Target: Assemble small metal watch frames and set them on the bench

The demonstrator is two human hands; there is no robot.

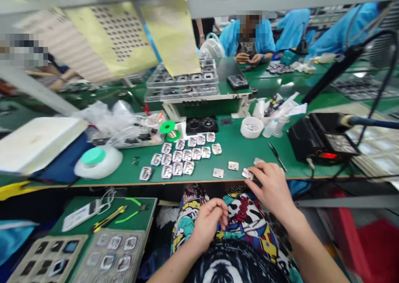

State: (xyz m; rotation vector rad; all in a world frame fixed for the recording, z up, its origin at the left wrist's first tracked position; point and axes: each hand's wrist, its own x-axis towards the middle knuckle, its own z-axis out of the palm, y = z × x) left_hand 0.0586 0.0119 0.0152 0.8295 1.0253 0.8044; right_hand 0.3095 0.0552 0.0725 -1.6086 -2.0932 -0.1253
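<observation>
Silvery plate point(247, 174) near the edge of the surface point(232, 143), touched by the right hand point(270, 183), pinched or not I cannot tell; left hand point(210, 218) curled above the lap point(247, 214), grip hidden; square housings point(187, 155) in loose rows, probably for easy reach

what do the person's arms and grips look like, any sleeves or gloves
The left grip and right grip are bare hands, no gloves visible. The left forearm and right forearm are bare too: no sleeve, watch or bracelet shows. The top is dark with pale print.
</observation>
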